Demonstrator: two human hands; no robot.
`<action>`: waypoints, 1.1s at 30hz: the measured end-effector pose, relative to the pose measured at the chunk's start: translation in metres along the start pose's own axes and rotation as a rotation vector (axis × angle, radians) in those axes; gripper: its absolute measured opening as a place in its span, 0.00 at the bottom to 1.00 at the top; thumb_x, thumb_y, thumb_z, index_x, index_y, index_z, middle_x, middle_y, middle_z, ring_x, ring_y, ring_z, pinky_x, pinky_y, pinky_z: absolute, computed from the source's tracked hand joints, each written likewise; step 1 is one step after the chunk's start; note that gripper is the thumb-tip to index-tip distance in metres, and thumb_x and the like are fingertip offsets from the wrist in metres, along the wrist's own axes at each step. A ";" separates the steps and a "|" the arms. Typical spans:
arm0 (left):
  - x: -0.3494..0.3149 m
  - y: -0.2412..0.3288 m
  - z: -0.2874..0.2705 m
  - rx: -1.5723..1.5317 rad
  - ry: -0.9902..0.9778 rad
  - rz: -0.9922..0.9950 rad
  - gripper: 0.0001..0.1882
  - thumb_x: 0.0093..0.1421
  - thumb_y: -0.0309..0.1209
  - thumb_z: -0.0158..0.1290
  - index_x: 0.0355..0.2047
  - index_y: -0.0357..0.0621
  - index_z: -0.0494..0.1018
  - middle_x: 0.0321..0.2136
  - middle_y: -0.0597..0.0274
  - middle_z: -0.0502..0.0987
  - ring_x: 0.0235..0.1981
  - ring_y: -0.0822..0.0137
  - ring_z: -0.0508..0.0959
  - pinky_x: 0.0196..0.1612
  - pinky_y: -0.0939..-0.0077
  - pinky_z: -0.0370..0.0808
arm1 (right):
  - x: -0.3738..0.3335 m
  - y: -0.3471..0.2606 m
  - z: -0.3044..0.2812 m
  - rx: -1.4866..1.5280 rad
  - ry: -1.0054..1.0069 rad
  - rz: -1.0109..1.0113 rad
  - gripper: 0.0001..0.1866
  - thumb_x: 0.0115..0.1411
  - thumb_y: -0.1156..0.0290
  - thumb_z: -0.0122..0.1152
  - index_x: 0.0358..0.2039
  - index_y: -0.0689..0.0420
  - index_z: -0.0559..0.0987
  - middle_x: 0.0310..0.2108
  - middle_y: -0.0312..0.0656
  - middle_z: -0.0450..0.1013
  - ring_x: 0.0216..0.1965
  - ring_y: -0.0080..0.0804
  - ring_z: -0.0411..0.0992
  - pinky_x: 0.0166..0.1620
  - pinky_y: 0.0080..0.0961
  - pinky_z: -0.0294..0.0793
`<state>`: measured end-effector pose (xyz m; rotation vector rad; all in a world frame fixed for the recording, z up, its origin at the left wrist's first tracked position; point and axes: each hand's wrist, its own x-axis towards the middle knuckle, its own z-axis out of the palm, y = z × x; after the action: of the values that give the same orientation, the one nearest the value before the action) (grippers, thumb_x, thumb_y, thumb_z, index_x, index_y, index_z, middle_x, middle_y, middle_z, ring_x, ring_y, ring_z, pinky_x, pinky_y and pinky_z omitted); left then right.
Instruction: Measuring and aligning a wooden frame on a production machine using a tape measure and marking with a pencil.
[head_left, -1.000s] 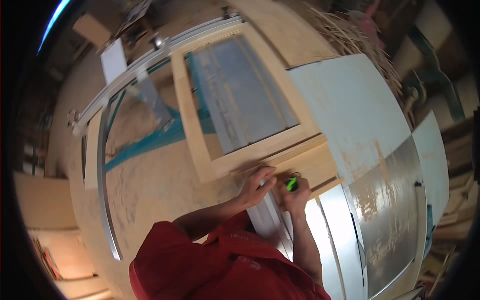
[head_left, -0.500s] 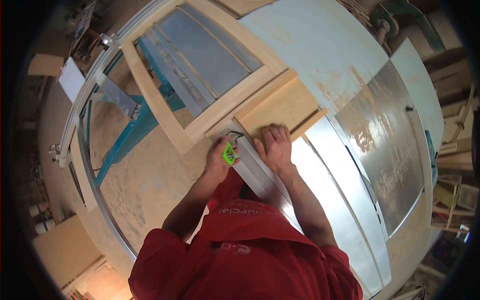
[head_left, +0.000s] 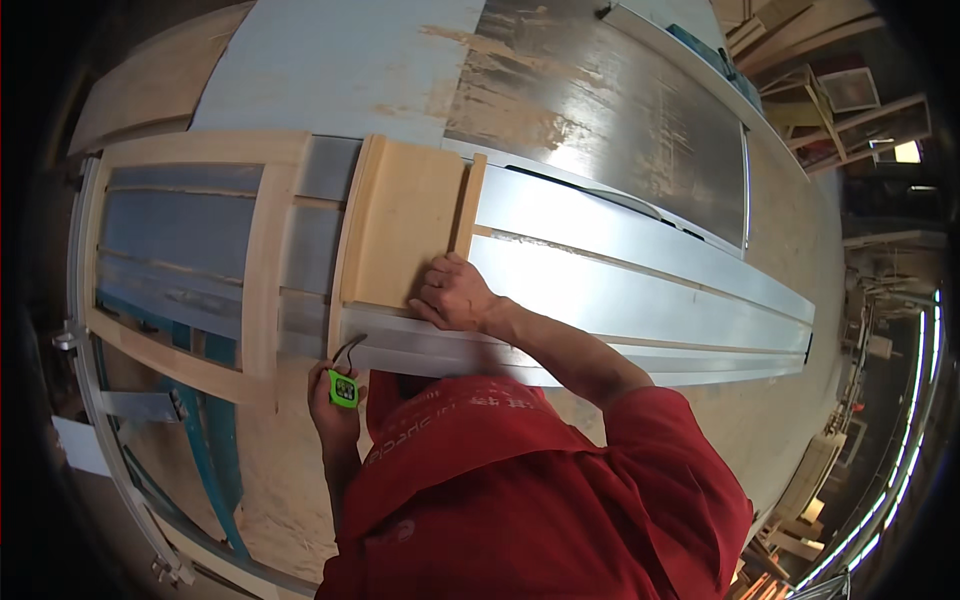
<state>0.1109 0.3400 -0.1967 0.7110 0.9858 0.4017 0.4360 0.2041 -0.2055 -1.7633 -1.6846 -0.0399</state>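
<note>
My left hand (head_left: 332, 408) is closed around a small bright green square case (head_left: 344, 390) with a dark face, just in front of the metal table's near edge. A thin black curved strip (head_left: 350, 346) rises from that hand toward the wooden piece; I cannot tell what it is. My right hand (head_left: 456, 294) has its fingers curled on the near right corner of a flat wooden panel (head_left: 405, 220). Raised wooden strips run along both sides of this panel. To its left lies a pale wooden frame (head_left: 272, 265) with an open middle.
The panel rests on a silver metal table (head_left: 640, 270) with long grooves, stretching right. Behind it are a pale blue surface (head_left: 330, 65) and a worn, dusty metal top (head_left: 600, 90). Teal supports (head_left: 212, 470) stand below at left. Wooden offcuts (head_left: 830, 130) are stacked at far right.
My view has swung round, so the table now runs across the picture instead of slanting down. My left hand keeps the green case, and my right hand stays at the panel's near edge.
</note>
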 end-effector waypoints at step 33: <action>-0.033 -0.066 -0.038 0.393 -0.007 -0.086 0.05 0.65 0.31 0.55 0.33 0.44 0.72 0.34 0.59 0.80 0.36 0.64 0.80 0.44 0.54 0.83 | -0.420 0.093 -0.248 -0.606 -0.011 0.752 0.11 0.61 0.75 0.62 0.23 0.58 0.72 0.24 0.50 0.74 0.30 0.57 0.72 0.38 0.50 0.72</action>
<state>0.0612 0.2869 -0.2367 1.0179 1.0971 0.1287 0.5577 -0.2751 -0.2541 -2.7522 -0.9596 -0.2188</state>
